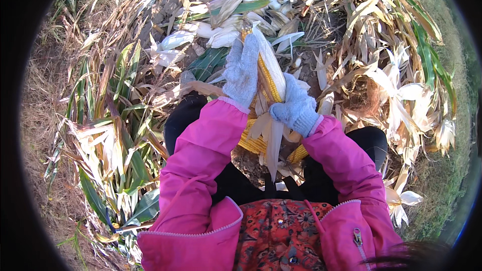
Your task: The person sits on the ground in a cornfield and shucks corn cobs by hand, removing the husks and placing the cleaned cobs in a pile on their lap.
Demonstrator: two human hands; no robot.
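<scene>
An ear of corn [268, 79] with yellow kernels stands tilted between my hands, its pale husk partly peeled down. My left hand [242, 69], in a light grey knit glove, lies along its left side with the fingers towards the tip. My right hand [295, 105], gloved alike, grips the husk and the ear's lower right side. A strip of dry husk [273, 146] hangs down below the ear. Beneath my forearms, several husked yellow ears [253, 141] lie on the ground between my legs, and another ear [298, 154] lies near my right knee.
Loose white husks [226, 32] lie on the soil ahead. Cut corn stalks with green and dry leaves [126, 79] are heaped at the left. More dry stalks and opened husks [399, 94] lie at the right. Dry grass [41, 120] borders the left side.
</scene>
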